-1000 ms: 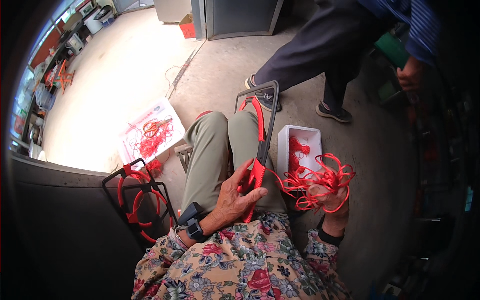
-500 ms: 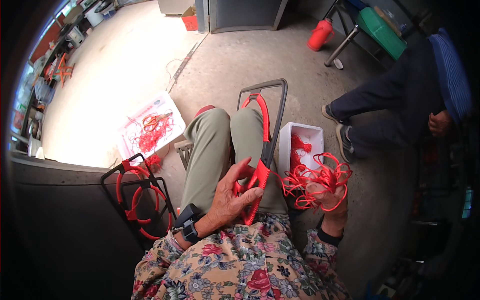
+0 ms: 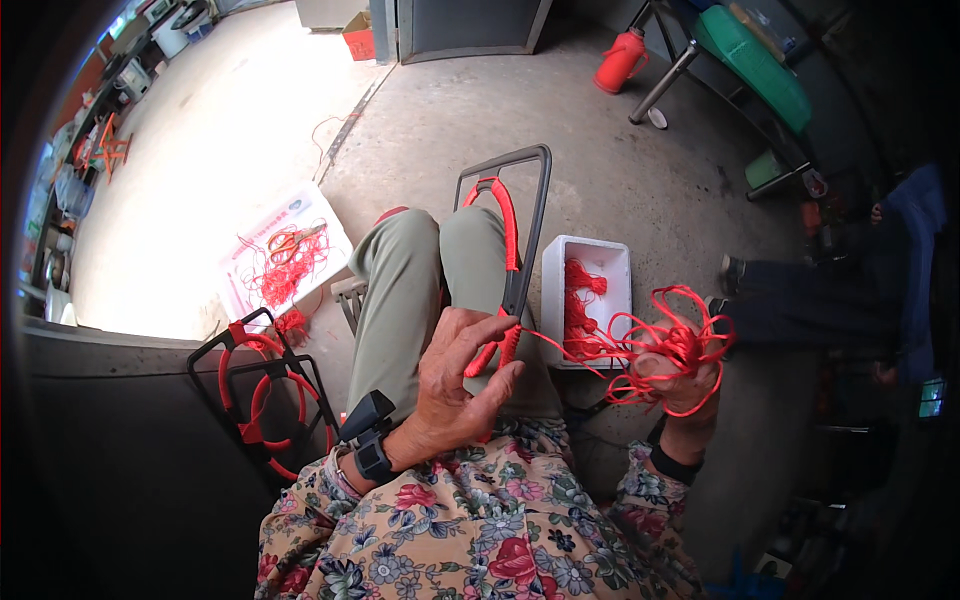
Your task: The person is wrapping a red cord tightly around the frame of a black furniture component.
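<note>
Across the person's lap, resting on the olive trouser legs, lies a dark grey rectangular metal frame (image 3: 518, 215) with rounded corners, partly wound with glossy red cord (image 3: 505, 215). Near the lower end of that frame, the left hand (image 3: 462, 375) has its fingers (image 3: 470, 335) spread fairly wide, curled around the red-wrapped section, thumb pressing from the right side. A dark watch sits on that wrist. Right of the frame, the right hand (image 3: 680, 385) is closed on a loose, tangled bunch of red cord loops (image 3: 670, 340); a strand runs from the bunch back to the frame. Between frame and bunch, on the concrete floor, stands one white foam box (image 3: 588, 300), rectangular, holding more red cord. Left of the frame, leaning by a dark wall, are two further dark frames (image 3: 262, 385) with red cord bent into rings. Further left of the frame, one white sheet (image 3: 285, 260) on the floor carries scattered red cord and a pair of scissors. Beyond the top of the frame stand a red flask (image 3: 620, 60) and a green stool (image 3: 755, 65).

Since half a second ago, the view has tilted so the frame sits lower and the stool and flask show more fully; the other person (image 3: 830, 290) in dark blue has shifted further right of the frame. The hands keep their grips much as before.
</note>
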A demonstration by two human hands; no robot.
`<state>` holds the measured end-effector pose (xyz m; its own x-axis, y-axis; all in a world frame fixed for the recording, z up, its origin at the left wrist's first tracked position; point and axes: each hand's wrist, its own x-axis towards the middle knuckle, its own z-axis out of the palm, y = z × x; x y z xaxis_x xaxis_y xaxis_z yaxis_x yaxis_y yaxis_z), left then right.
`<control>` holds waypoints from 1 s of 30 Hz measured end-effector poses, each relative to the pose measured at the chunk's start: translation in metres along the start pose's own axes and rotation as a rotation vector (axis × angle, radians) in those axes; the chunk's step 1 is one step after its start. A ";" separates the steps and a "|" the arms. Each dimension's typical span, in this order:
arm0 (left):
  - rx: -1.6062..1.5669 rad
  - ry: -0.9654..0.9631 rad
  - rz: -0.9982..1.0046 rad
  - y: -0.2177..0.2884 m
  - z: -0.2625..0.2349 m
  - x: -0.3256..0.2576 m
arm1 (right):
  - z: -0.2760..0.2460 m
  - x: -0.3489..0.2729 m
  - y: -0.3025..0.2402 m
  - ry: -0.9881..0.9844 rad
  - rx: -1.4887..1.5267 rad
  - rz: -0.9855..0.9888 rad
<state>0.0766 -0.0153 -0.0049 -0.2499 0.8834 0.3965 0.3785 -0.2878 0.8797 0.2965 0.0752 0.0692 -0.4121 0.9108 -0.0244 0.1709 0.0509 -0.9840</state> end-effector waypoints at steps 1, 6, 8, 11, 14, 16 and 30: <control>-0.005 0.059 -0.037 0.000 0.001 0.000 | -0.002 0.000 0.001 -0.001 0.000 -0.002; -0.038 0.111 -0.021 0.003 -0.007 0.004 | -0.022 0.001 -0.005 0.194 0.124 -0.032; -0.055 0.146 -0.081 0.000 -0.014 0.008 | -0.043 0.006 -0.006 0.296 0.063 -0.142; -0.080 0.229 -0.040 0.005 -0.021 0.024 | -0.068 0.007 -0.015 0.491 -0.057 -0.282; -0.116 0.254 -0.011 0.012 -0.026 0.038 | -0.096 0.013 -0.016 0.616 -0.303 -0.299; -0.175 0.250 0.029 0.018 -0.026 0.045 | -0.113 0.014 -0.016 0.658 -0.507 -0.285; -0.228 -0.453 0.157 0.049 0.022 0.049 | -0.157 0.031 0.149 0.474 0.885 0.465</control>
<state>0.1029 0.0222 0.0521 0.2235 0.8801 0.4190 0.1644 -0.4577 0.8738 0.4498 0.1748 -0.0508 -0.0574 0.8391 -0.5409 -0.5583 -0.4761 -0.6794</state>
